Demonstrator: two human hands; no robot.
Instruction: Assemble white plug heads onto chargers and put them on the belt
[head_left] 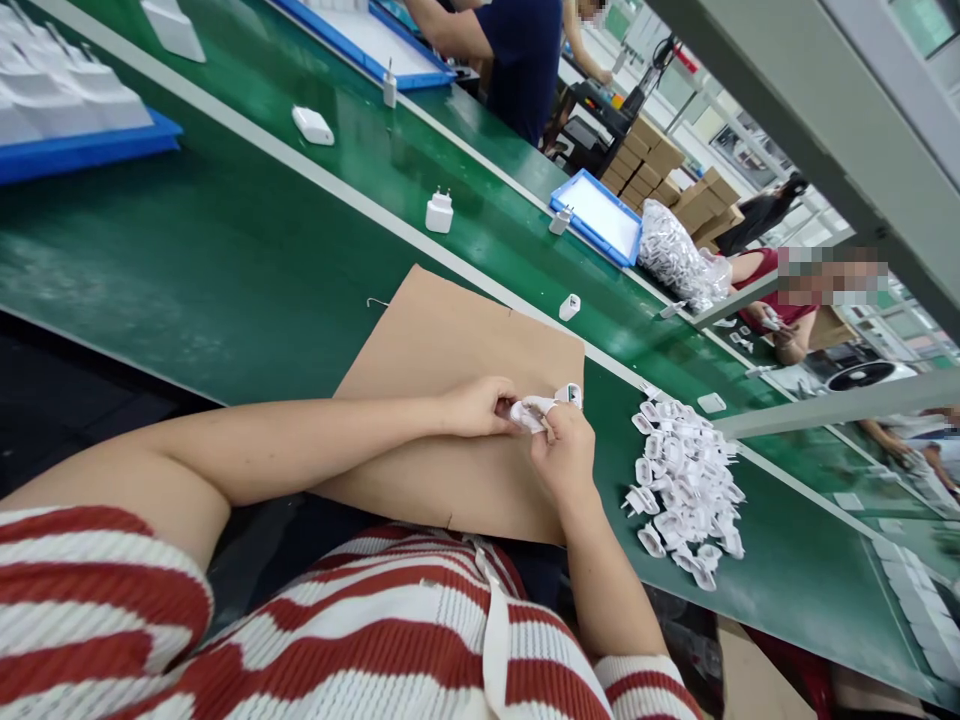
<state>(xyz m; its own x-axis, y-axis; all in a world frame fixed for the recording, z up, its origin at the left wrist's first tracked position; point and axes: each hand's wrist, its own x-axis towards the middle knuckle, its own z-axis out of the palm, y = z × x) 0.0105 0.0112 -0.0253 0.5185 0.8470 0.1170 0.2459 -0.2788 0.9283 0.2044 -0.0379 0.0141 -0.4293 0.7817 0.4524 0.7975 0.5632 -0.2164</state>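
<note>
My left hand (484, 408) is closed, its fingertips pinched at the near end of a small white charger part (531, 413). From the other side, my right hand (566, 450) grips the same part with curled fingers; the fingers cover much of it. Just beyond my right knuckles is a white charger (571, 394) with its port facing me; whether my right hand touches it I cannot tell. Both hands are over a brown cardboard sheet (442, 350). To the right of it lies a heap of white charger parts (686, 480) with prongs.
Beyond the cardboard runs a green conveyor belt (495, 245), carrying spaced-out white chargers (439, 212). A blue tray (82, 150) of white parts stands at left. A metal frame post (840, 405) crosses at right. Co-workers sit across the line, near a blue-rimmed tray (634, 250).
</note>
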